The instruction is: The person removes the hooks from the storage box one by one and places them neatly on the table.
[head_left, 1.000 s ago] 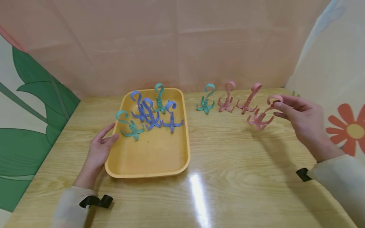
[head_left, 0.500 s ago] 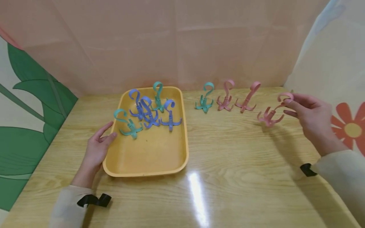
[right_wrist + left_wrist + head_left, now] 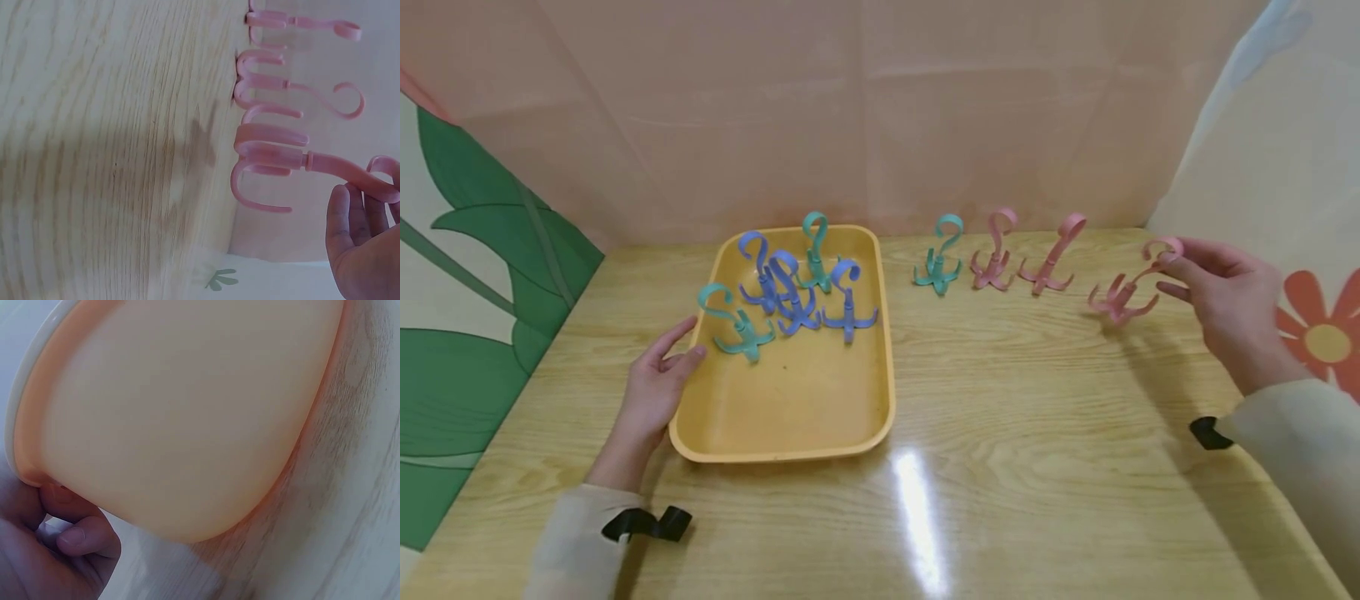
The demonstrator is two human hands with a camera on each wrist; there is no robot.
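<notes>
My right hand (image 3: 1232, 308) pinches a pink multi-pronged hanging hook (image 3: 1122, 302) by its curved top, at the right of the table. In the right wrist view that pink hook (image 3: 275, 156) has its prongs close to the tabletop. At the left, my left hand (image 3: 658, 383) grips the side rim of a yellow tray (image 3: 891, 392), thumb at the rim. The left wrist view shows curled fingers (image 3: 81, 540) beneath the tray's edge. Inside the tray stand green hooks (image 3: 747, 337) and blue hooks (image 3: 848, 308), grouped toward its far half.
Along the table's back edge stand a green hook (image 3: 937, 265) and two pink hooks, one upright (image 3: 992, 268) and one with a leaning top (image 3: 1048, 271). A pink backdrop (image 3: 865, 108) rises behind the wooden table (image 3: 1037, 467). A flower-printed sheet (image 3: 1330, 342) borders the right.
My right hand has moved right and slightly back with the pink hook, which is now lower over the table and nearer the row's right end. The left hand stays on the tray.
</notes>
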